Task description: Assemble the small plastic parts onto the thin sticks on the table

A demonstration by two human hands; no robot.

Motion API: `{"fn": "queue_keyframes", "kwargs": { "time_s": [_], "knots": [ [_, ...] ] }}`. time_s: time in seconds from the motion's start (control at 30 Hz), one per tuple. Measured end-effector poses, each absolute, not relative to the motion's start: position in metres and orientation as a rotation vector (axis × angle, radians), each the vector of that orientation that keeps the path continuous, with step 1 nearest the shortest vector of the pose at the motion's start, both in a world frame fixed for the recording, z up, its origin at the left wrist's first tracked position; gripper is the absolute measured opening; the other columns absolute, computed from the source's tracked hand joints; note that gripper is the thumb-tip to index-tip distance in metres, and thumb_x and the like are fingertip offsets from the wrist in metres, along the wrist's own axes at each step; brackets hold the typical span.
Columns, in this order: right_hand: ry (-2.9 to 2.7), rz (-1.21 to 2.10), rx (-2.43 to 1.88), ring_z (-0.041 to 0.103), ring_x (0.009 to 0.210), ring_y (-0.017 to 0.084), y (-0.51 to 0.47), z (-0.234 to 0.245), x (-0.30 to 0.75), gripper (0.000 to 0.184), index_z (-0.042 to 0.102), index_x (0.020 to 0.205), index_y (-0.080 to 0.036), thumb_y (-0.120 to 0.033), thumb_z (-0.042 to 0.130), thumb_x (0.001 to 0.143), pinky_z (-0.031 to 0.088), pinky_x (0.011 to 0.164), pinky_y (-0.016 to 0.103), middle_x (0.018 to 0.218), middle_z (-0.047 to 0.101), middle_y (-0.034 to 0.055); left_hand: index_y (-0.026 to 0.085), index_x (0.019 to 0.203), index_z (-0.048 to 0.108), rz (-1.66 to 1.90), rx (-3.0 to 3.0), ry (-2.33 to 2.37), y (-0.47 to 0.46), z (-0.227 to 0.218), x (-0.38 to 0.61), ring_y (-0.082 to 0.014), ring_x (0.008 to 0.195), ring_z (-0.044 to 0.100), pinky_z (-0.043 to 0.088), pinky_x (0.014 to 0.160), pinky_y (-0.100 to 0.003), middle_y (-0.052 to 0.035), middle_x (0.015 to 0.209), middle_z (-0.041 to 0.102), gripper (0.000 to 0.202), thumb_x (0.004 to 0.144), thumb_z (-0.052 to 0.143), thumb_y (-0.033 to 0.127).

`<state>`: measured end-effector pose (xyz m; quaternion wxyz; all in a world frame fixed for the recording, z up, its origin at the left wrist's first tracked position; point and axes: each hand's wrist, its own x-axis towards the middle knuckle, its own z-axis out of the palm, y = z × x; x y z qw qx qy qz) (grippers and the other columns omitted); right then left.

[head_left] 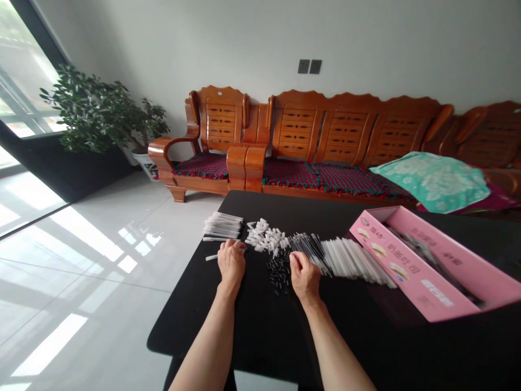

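Note:
Both my hands rest on a black table (pixel 260 326) among pen parts. My left hand (pixel 231 262) is curled with its fingers closed near a pile of small white caps (pixel 266 238); what it grips is hidden. My right hand (pixel 303 276) is pinched shut beside a heap of small black pieces (pixel 277 271) and a bundle of thin dark refills (pixel 307 247). A row of white barrels (pixel 356 259) lies to the right of that hand. A stack of finished white pens (pixel 223 225) lies at the table's far left, with a single one (pixel 211 257) loose near the edge.
An open pink cardboard box (pixel 423 271) sits on the right of the table. Behind stand a wooden armchair (pixel 211 136) and sofa (pixel 350 141) with a teal cloth (pixel 435 182). A potted plant (pixel 101 114) stands by the window, over a glossy tiled floor (pixel 81 260).

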<state>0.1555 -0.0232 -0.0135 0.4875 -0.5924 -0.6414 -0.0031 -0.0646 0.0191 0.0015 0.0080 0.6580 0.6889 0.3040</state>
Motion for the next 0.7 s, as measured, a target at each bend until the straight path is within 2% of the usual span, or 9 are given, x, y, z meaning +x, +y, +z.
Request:
{"fn": "queue_keyframes", "kwargs": {
  "time_s": [0.17, 0.3, 0.53, 0.6, 0.7],
  "knots": [
    [-1.603, 0.048, -1.375, 0.070, 0.068, 0.019, -0.025, -0.007, 0.150, 0.033, 0.069, 0.097, -0.016, -0.037, 0.044, 0.100, 0.047, 0.065, 0.026, 0.081, 0.075, 0.0089, 0.024, 0.093, 0.072, 1.251, 2.270, 1.809, 0.011, 0.015, -0.043, -0.0250, 0.098, 0.057, 0.039, 0.088, -0.040, -0.0057, 0.106, 0.070, 0.012, 0.092, 0.061, 0.022],
    [-1.677, 0.101, -1.360, 0.072, 0.074, 0.020, -0.027, -0.003, 0.144, 0.033, 0.069, 0.101, -0.016, -0.036, 0.042, 0.101, 0.047, 0.068, 0.025, 0.087, 0.076, 0.0093, 0.024, 0.094, 0.072, 1.326, 2.436, 1.451, 0.001, 0.020, -0.019, -0.0225, 0.099, 0.059, 0.039, 0.093, -0.039, -0.0052, 0.106, 0.070, 0.015, 0.094, 0.057, 0.022],
    [-1.718, 0.175, -1.336, 0.067, 0.061, 0.018, -0.028, -0.003, 0.140, 0.035, 0.068, 0.087, -0.016, -0.035, 0.041, 0.101, 0.043, 0.058, 0.025, 0.068, 0.070, 0.0068, 0.023, 0.093, 0.072, 1.461, 2.354, 1.339, -0.004, 0.021, -0.010, -0.0235, 0.102, 0.060, 0.042, 0.095, -0.040, -0.0068, 0.110, 0.070, 0.014, 0.093, 0.059, 0.023],
    [-1.643, 0.161, -1.311, 0.066, 0.060, 0.018, -0.028, -0.004, 0.141, 0.033, 0.068, 0.091, -0.015, -0.035, 0.043, 0.100, 0.045, 0.058, 0.025, 0.070, 0.071, 0.0067, 0.021, 0.089, 0.072, 1.579, 2.081, 1.427, -0.002, 0.017, -0.013, -0.0231, 0.097, 0.062, 0.046, 0.090, -0.037, -0.0074, 0.102, 0.071, 0.016, 0.093, 0.059, 0.029],
    [-1.529, 0.116, -1.285, 0.068, 0.063, 0.018, -0.026, -0.005, 0.143, 0.031, 0.070, 0.097, -0.014, -0.035, 0.047, 0.099, 0.049, 0.059, 0.025, 0.075, 0.073, 0.0086, 0.018, 0.077, 0.071, 1.487, 1.610, 1.420, 0.004, 0.010, -0.017, -0.0170, 0.067, 0.062, 0.049, 0.065, -0.028, -0.0042, 0.072, 0.068, 0.034, 0.093, 0.056, 0.043]
  ]
}}
